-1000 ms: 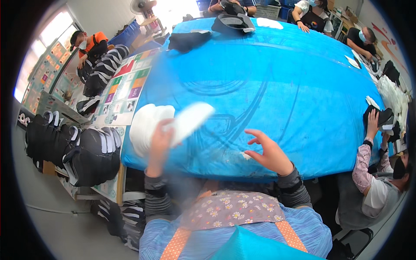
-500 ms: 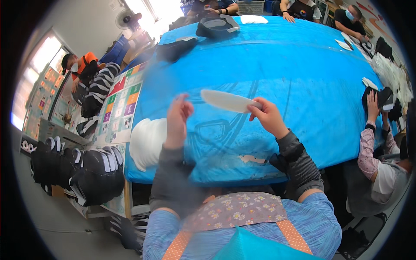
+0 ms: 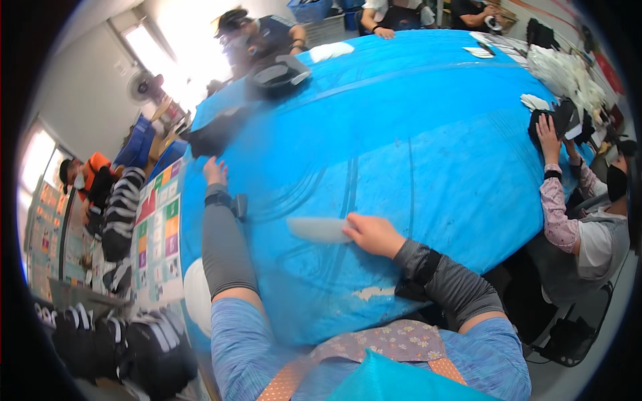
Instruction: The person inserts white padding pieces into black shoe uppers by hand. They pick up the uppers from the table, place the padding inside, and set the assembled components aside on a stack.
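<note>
In my right hand (image 3: 374, 234), a thin white, leaf-shaped pad (image 3: 315, 230) is pinched by one end, held flat above the blue table cover. My left arm stretches forward, and the left hand (image 3: 215, 172) is at the near edge of a black fabric piece (image 3: 219, 132) on the table's left side. Its fingers look extended and apart. Blur hides whether they touch the fabric. Beyond lies a black cap-like piece (image 3: 279, 77). A stack of white pads (image 3: 196, 297) is partly hidden behind my left arm.
The blue-covered table (image 3: 414, 154) fills the middle. Stacks of black caps (image 3: 144, 347) stand at lower left. To the right, a co-worker's hand (image 3: 548, 137) rests on a black item. Other people work at the far edge and far left. Clear plastic bags (image 3: 565, 77) lie at far right.
My left hand has moved forward and left, from beside the pad to the black fabric piece. The right hand has lowered with the white pad. The whole view has shifted.
</note>
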A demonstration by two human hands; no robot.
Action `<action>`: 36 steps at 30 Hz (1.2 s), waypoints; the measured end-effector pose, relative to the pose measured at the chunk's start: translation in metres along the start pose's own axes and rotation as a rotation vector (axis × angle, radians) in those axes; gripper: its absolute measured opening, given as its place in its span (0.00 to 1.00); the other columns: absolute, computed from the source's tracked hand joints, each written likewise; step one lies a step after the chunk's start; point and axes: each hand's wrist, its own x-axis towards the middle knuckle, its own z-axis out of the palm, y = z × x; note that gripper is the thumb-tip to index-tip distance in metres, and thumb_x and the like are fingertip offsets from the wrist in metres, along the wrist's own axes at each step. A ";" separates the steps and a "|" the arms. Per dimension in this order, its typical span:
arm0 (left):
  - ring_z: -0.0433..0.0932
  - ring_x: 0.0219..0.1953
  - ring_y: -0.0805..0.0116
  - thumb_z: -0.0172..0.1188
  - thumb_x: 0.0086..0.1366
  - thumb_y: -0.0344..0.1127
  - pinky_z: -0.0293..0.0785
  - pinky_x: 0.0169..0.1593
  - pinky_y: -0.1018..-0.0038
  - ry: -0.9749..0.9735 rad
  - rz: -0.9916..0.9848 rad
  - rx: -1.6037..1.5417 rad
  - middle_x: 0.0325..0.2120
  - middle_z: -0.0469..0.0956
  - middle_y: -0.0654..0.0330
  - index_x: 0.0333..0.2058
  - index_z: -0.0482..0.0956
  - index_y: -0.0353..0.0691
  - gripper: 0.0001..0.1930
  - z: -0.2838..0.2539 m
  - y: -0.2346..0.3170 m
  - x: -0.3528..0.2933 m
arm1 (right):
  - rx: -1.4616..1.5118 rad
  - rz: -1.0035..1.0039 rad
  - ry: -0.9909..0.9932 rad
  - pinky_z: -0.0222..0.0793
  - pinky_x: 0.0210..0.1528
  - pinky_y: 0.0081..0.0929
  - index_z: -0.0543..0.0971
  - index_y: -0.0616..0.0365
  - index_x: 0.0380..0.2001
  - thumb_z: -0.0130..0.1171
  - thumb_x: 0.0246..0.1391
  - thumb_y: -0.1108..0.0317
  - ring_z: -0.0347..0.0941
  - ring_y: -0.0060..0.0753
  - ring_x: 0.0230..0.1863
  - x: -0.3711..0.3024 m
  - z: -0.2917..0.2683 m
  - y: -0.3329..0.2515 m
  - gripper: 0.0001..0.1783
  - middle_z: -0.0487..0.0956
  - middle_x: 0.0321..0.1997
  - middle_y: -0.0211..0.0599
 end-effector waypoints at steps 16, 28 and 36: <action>0.73 0.52 0.66 0.51 0.74 0.34 0.71 0.55 0.71 -0.033 -0.048 -0.416 0.52 0.73 0.59 0.56 0.73 0.37 0.16 0.025 -0.023 0.046 | 0.019 0.058 -0.073 0.70 0.38 0.52 0.74 0.54 0.44 0.52 0.64 0.53 0.77 0.58 0.37 0.012 -0.006 0.000 0.16 0.81 0.35 0.48; 0.75 0.49 0.72 0.50 0.73 0.33 0.68 0.50 0.77 -0.103 -0.087 -0.159 0.47 0.78 0.60 0.52 0.76 0.31 0.15 0.034 -0.062 -0.219 | 0.672 0.107 0.218 0.70 0.29 0.28 0.75 0.58 0.42 0.54 0.67 0.58 0.77 0.28 0.28 0.009 -0.024 0.005 0.13 0.80 0.30 0.38; 0.73 0.48 0.71 0.55 0.72 0.35 0.68 0.50 0.76 -0.287 -0.311 -0.025 0.47 0.77 0.59 0.52 0.76 0.32 0.15 -0.072 -0.008 -0.425 | 1.143 -0.179 0.803 0.69 0.29 0.20 0.72 0.61 0.44 0.50 0.70 0.61 0.71 0.19 0.25 -0.010 -0.075 -0.010 0.13 0.79 0.37 0.34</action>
